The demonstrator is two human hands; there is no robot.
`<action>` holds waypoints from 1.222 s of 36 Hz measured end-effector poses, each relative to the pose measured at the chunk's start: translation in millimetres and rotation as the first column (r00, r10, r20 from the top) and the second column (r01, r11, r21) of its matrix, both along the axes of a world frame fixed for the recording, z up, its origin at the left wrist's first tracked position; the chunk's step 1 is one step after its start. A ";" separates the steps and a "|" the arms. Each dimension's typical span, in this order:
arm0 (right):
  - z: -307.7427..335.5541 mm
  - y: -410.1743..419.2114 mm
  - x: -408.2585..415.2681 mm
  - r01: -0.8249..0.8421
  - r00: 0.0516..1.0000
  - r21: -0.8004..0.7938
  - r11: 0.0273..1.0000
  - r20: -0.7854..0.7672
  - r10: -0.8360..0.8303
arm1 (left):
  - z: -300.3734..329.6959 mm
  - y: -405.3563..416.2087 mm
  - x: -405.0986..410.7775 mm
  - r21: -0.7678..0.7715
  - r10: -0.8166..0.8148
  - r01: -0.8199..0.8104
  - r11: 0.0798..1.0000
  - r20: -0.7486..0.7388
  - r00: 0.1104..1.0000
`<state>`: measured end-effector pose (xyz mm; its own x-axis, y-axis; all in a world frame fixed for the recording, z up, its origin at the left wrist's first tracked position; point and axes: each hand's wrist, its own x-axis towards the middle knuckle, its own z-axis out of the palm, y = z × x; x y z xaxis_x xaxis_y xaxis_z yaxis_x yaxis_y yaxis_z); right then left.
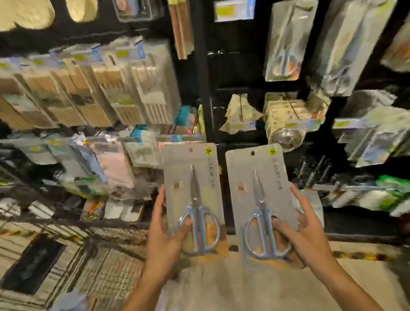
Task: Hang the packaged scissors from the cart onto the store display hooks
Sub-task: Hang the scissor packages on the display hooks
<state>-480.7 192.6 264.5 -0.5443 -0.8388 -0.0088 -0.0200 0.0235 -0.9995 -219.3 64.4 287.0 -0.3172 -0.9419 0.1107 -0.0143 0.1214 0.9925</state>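
While upright, two scissor packs (193,200) (262,207) held (one per hand (164,234) (300,228)).

Two scissors packs were held up: one (194,200) left of the black display upright (201,64), one (261,205) right of it. Each held one pair of scissors. Two hands showed, the left hand (164,234) and the right hand (300,231). Right of the upright, up high, hung two more clear scissors packs (288,38). One wire cart (89,262) stood lower left of it.
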 end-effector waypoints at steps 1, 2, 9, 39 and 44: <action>3.0 9.3 -12.5 0.030 0.999 -0.010 1.000 -0.016 -0.030 | 4.0 5.1 -15.3 -0.011 -0.024 0.024 1.000 -0.013 1.000; 6.9 17.4 -24.3 0.059 0.997 -0.023 0.998 -0.041 -0.060 | 8.0 9.6 -29.5 -0.019 -0.050 0.049 0.999 -0.019 0.999; 40.7 48.2 -89.2 0.206 0.973 -0.119 0.971 -0.084 -0.216 | 36.7 21.4 -105.5 -0.097 -0.120 0.119 0.988 -0.012 0.993; 140.9 -81.0 -204.6 0.187 0.946 -0.324 0.927 -0.194 -0.258 | 135.6 -112.1 -213.2 -0.248 -0.186 0.155 0.956 -0.108 0.977; 133.9 -105.6 -215.3 0.183 0.958 -0.342 0.922 -0.149 -0.245 | 138.5 -132.1 -222.1 -0.261 -0.165 0.135 0.956 -0.093 0.982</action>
<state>-696.1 87.0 398.4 -0.6767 -0.6423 0.3598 -0.2356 -0.2740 -0.9324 -441.5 -67.7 425.5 -0.4243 -0.8211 0.3818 0.1337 0.3602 0.9232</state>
